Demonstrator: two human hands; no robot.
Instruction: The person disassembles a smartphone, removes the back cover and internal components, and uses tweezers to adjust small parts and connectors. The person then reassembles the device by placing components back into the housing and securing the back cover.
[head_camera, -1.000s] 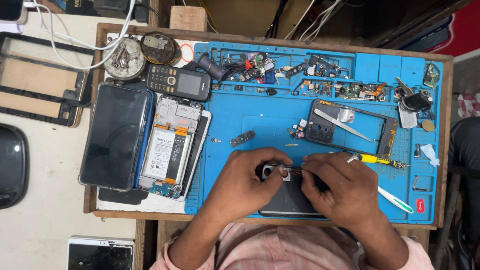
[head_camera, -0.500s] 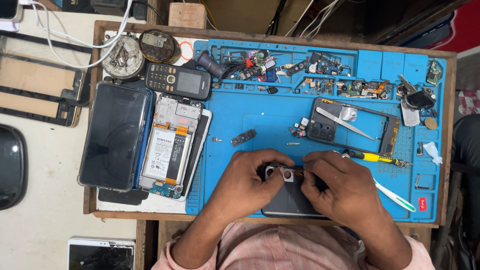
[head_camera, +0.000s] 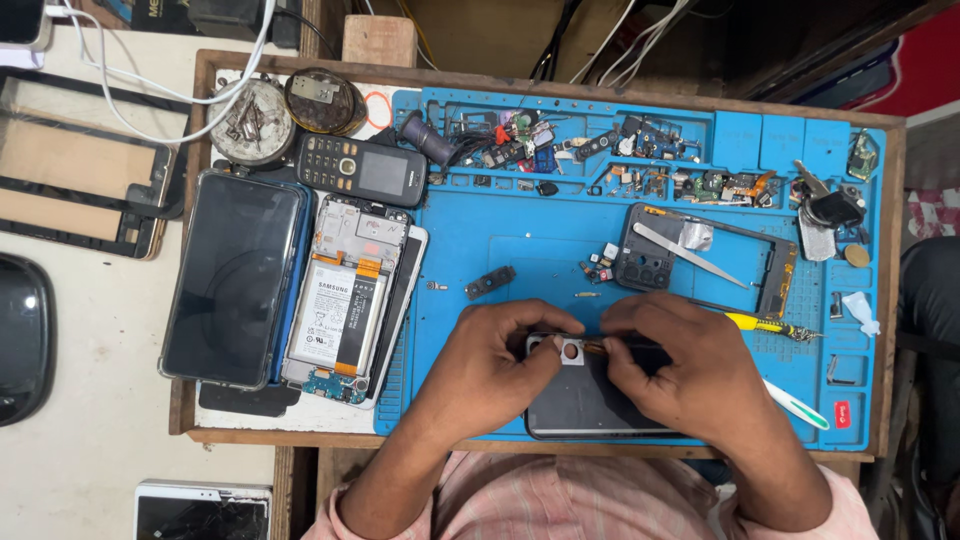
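Observation:
A dark phone (head_camera: 585, 405) lies face down at the front edge of the blue work mat (head_camera: 500, 250). My left hand (head_camera: 490, 365) grips its upper left corner, thumb and fingers beside a small silver camera piece (head_camera: 570, 350). My right hand (head_camera: 690, 370) rests over the phone's upper right part. It pinches a thin tool (head_camera: 592, 347) whose tip touches the silver piece. Both hands hide most of the phone's top edge.
An opened phone showing its battery (head_camera: 340, 300) and a black phone (head_camera: 235, 280) lie left. A keypad phone (head_camera: 365, 170), two round tins (head_camera: 250, 120), a phone frame (head_camera: 700, 260), a yellow-handled screwdriver (head_camera: 765, 325) and small parts in compartments (head_camera: 600, 160) surround the hands.
My right hand's fingers have edged slightly left toward the silver camera piece. The phone and the left hand stay in place.

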